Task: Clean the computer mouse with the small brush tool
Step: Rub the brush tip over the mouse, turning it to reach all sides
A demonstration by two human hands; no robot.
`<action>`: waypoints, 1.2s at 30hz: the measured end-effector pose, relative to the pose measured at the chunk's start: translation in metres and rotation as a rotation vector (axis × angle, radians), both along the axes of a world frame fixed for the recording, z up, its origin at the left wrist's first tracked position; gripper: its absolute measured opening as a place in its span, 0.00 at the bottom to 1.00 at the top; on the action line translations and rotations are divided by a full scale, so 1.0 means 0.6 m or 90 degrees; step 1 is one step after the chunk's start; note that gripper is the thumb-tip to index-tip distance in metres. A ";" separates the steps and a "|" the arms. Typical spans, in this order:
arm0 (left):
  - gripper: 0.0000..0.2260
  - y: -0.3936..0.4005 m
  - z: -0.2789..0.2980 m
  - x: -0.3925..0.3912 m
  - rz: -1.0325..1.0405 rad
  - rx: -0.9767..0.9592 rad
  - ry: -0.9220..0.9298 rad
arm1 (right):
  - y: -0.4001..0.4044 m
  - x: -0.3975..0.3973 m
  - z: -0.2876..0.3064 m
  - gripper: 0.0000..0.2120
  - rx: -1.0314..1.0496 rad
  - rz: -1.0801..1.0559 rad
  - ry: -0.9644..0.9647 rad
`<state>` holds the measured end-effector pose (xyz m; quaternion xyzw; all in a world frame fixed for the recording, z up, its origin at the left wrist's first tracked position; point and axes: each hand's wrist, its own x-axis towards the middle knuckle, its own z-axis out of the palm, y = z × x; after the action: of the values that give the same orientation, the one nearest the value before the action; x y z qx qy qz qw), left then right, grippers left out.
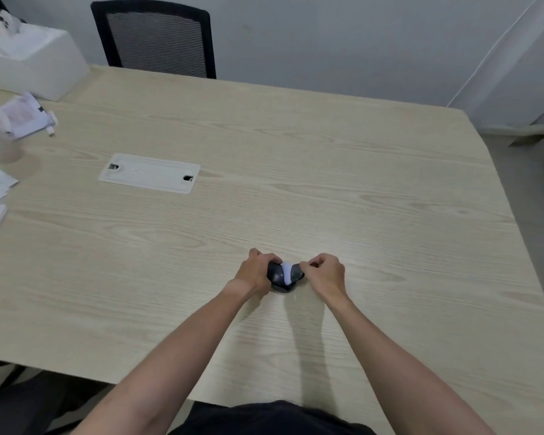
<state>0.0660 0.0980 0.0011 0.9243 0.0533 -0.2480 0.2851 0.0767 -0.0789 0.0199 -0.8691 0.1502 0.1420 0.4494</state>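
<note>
A dark grey computer mouse [278, 275] is lifted slightly above the wooden table [296, 183], near its front middle. My left hand [255, 270] grips the mouse from its left side. A small white tool [287, 272] lies across the top of the mouse; its shape is too blurred to tell if it is a brush. My right hand [324, 271] pinches the right end of that white tool, fingers closed. The mouse's underside and left flank are hidden by my fingers.
A white cable-port plate [150, 172] is set into the table further back. Papers and packets [19, 119] lie at the far left, beside a white foam box [35, 62]. A black mesh chair [154, 39] stands behind the table.
</note>
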 end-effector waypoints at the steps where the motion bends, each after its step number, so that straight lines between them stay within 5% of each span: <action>1: 0.31 0.003 0.000 0.002 0.003 -0.008 0.015 | -0.002 -0.002 -0.001 0.05 -0.027 0.018 -0.020; 4: 0.35 0.005 0.006 0.008 -0.023 0.000 0.028 | -0.008 -0.007 0.002 0.05 -0.100 0.047 -0.079; 9: 0.24 0.008 0.005 0.009 -0.028 0.004 -0.005 | 0.017 -0.016 0.016 0.05 0.008 0.154 -0.110; 11: 0.27 0.010 0.004 0.011 -0.040 0.006 -0.008 | 0.024 -0.017 0.011 0.04 -0.016 0.207 -0.097; 16: 0.31 0.014 0.005 0.007 -0.061 0.042 -0.020 | 0.016 -0.004 0.006 0.06 -0.073 0.072 -0.104; 20: 0.26 0.020 0.000 0.006 -0.072 0.001 -0.007 | 0.019 -0.001 0.009 0.05 0.002 0.113 -0.074; 24: 0.34 0.028 -0.002 0.008 -0.094 -0.006 0.018 | 0.004 -0.001 -0.004 0.05 -0.094 0.132 -0.073; 28: 0.39 0.024 -0.003 -0.011 -0.030 -0.044 0.011 | 0.001 -0.002 0.001 0.05 -0.035 0.058 -0.086; 31: 0.45 -0.001 -0.007 -0.048 0.142 -0.092 -0.001 | 0.008 -0.008 0.004 0.05 0.035 0.091 -0.069; 36: 0.47 -0.048 -0.013 -0.094 0.300 -0.077 -0.048 | 0.003 -0.009 -0.012 0.04 -0.039 0.108 -0.050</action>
<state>0.0096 0.0694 -0.0067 0.8762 0.2421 -0.1429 0.3916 0.0715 -0.0771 0.0128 -0.8970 0.0627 0.1408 0.4143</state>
